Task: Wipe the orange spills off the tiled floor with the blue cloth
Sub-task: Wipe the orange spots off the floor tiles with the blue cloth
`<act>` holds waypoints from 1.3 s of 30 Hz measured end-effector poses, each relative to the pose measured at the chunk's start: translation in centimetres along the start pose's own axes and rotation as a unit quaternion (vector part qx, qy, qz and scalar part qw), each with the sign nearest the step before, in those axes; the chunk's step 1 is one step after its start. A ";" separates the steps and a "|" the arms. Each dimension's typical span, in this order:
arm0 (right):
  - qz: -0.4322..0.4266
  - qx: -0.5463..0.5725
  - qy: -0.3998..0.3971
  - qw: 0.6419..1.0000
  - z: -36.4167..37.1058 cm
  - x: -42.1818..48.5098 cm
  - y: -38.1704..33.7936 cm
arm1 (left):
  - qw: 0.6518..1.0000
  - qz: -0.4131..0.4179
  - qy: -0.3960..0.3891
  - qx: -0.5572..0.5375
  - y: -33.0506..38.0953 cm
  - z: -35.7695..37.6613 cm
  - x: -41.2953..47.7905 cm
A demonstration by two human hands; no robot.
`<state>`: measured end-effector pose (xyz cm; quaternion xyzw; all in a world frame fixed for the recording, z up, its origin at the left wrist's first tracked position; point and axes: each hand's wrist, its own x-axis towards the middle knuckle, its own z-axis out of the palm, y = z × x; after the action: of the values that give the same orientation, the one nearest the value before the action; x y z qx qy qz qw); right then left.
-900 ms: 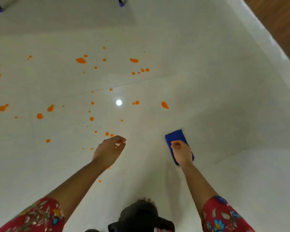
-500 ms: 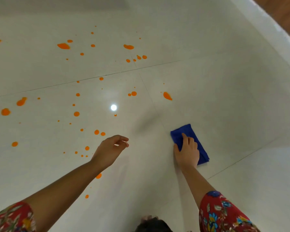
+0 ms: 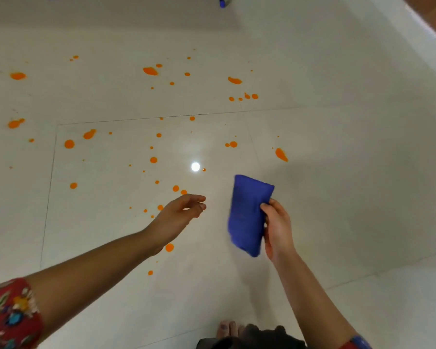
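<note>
Fingers (image 3: pixel 271 208) of the right hand (image 3: pixel 278 230) pinch the folded blue cloth (image 3: pixel 248 215) along its right edge, seemingly lifted off the tiled floor (image 3: pixel 350 185) near the centre, while the left hand (image 3: pixel 176 217) hovers just to its left, fingers loosely apart and holding nothing. To my eye the grip looks slight, so the cloth could unfold or slip on the way down. A broad sweep might smear the orange spills (image 3: pixel 150 71) scattered left and far, or the left forearm (image 3: pixel 98 268) could drag through those nearest it; no container is in sight.
</note>
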<state>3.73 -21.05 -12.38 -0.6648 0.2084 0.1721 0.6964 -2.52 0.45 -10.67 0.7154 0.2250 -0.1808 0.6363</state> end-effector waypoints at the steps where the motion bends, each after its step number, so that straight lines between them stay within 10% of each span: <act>1: 0.018 0.027 -0.046 0.998 1.0 -0.6 -0.7 | 1.000 -0.002 0.019 -0.008 -0.1 -0.1 -0.1; 8: 0.154 0.158 -0.208 0.953 6.4 -3.2 -1.9 | 0.973 -0.055 0.035 -0.223 -0.1 -1.7 -1.2; 13: 0.079 -0.049 -0.105 0.990 9.0 -3.3 0.2 | 0.982 -0.046 0.059 -0.176 -0.2 -3.8 -3.4; 18: -0.029 -0.177 -0.237 0.955 12.4 -5.2 -0.3 | 0.976 -0.004 0.132 -0.175 1.2 -5.0 -4.2; 23: 0.023 -0.060 -0.297 0.953 13.1 -6.2 -0.8 | 0.971 0.017 0.125 -0.201 1.2 -5.3 -5.3; 30: 0.203 0.139 -0.279 0.928 10.7 -3.7 -3.4 | 0.872 -0.057 0.083 -0.479 0.7 -8.5 -5.6; 39: 0.160 0.004 -0.239 0.958 6.9 -4.4 -3.0 | 0.940 -0.105 0.218 -0.239 -3.2 -8.3 -4.4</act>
<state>1.91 -14.20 -7.37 -0.5592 0.1401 0.4349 0.6918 -8.15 8.55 -9.90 0.5362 0.4686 -0.0266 0.7016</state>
